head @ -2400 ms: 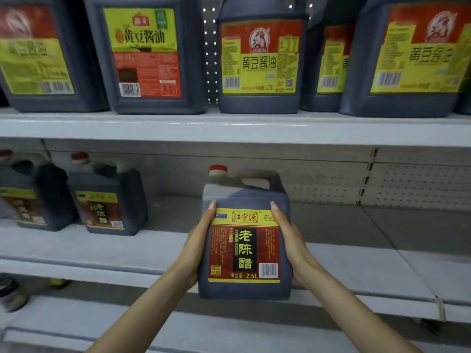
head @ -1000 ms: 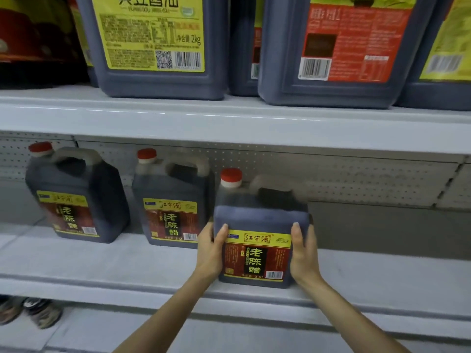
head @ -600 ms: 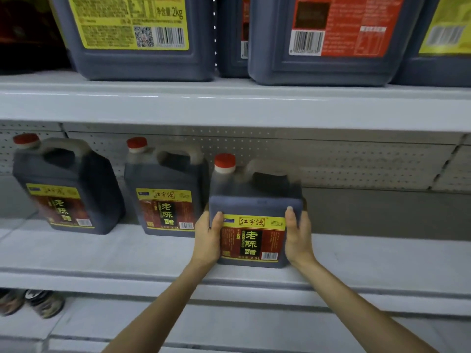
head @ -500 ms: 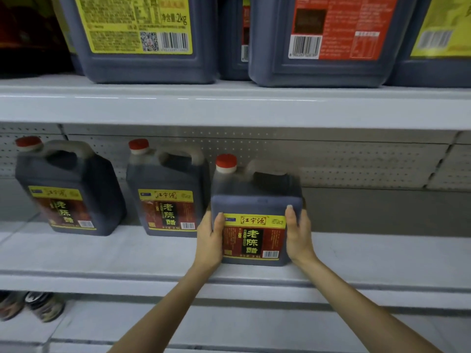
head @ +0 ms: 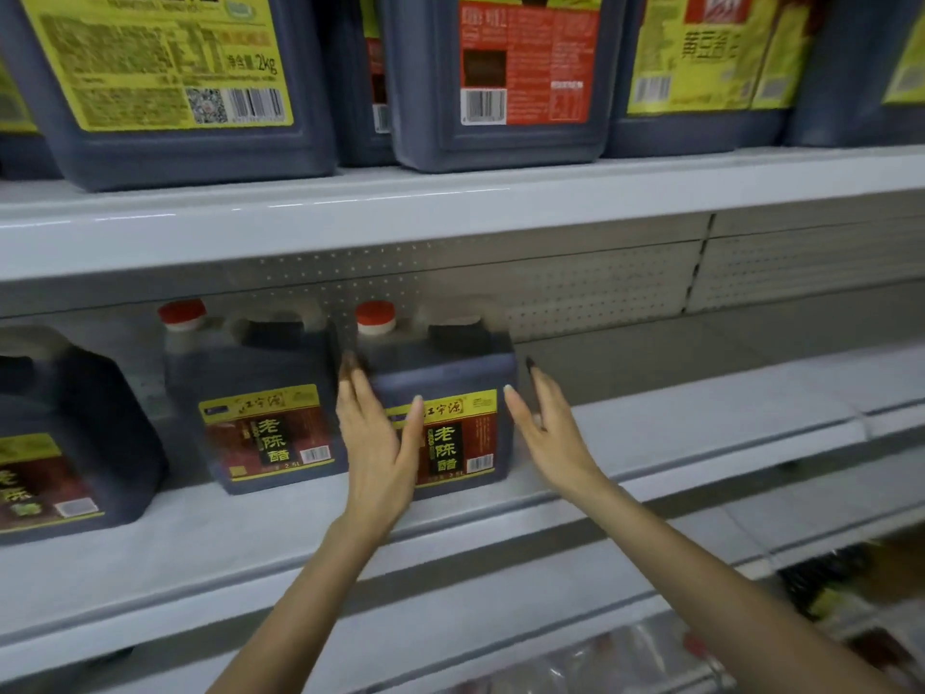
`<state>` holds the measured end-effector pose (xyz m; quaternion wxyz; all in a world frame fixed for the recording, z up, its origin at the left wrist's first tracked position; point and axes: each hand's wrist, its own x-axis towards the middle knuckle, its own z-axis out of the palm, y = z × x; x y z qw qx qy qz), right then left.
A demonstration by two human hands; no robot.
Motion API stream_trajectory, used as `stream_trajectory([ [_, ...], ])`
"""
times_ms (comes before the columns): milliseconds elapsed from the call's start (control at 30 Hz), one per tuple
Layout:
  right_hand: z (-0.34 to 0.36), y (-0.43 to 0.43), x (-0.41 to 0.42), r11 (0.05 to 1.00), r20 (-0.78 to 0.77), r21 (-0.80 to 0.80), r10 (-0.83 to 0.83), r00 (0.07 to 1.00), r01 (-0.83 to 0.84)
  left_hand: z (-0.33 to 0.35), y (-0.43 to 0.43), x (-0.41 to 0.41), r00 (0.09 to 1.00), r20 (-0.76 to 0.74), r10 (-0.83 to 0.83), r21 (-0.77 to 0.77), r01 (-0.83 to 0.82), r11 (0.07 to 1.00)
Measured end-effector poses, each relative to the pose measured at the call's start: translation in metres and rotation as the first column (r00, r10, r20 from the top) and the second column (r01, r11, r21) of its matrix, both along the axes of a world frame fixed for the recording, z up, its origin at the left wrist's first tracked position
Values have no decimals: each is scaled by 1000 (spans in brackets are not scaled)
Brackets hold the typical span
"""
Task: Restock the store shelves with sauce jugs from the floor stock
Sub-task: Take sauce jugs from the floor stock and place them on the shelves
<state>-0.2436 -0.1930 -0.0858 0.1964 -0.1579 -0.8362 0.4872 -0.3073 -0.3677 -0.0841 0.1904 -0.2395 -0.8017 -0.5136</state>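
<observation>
a: what is the writing on the vinegar jug (head: 450, 373) saying?
b: the yellow band on top of its label is carrying small characters that i am not reading surely. the black panel below is showing "老陈醋", and "2.5l" is standing at the bottom, beside a barcode.
a: where is it standing, and which way is it pointing?
b: it is standing upright in the centre of the frame, on the middle shelf (head: 675, 428). its long axis is going vertical, the red cap (head: 375, 313) is sitting up at its left corner, and the label is facing the camera. the neighbour jug (head: 265, 393), just beside it on the left, is wearing the same label.
a: and the hands?
b: the left hand (head: 378, 443) is lying with straight fingers along the jug's left side, thumb across the label, gripping nothing. the right hand (head: 548, 433) is spreading flat just beside the right side, also holding nothing; if it is touching, i cannot tell.
a: anything above?
b: on the upper shelf (head: 450, 207), in the upper left, a yellow-label jug (head: 165, 57) is showing "2kg". right of it a red-label jug (head: 525, 67) is showing a barcode.
</observation>
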Motion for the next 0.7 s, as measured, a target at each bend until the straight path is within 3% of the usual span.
stream_trajectory([
  [133,5,25,34,913,27,391,-141,990,120,13,16,4,965,-260,46,-150,-87,985],
  [267,7,61,78,757,95,638,-257,962,139,24,45,17,909,-417,-7,-319,-139,938],
  [433,12,114,152,607,123,776,-415,901,174,32,87,51,895,-418,-157,-513,-90,854],
  [700,28,190,274,495,173,833,-656,734,247,41,163,103,864,-395,-312,-658,-29,753],
])
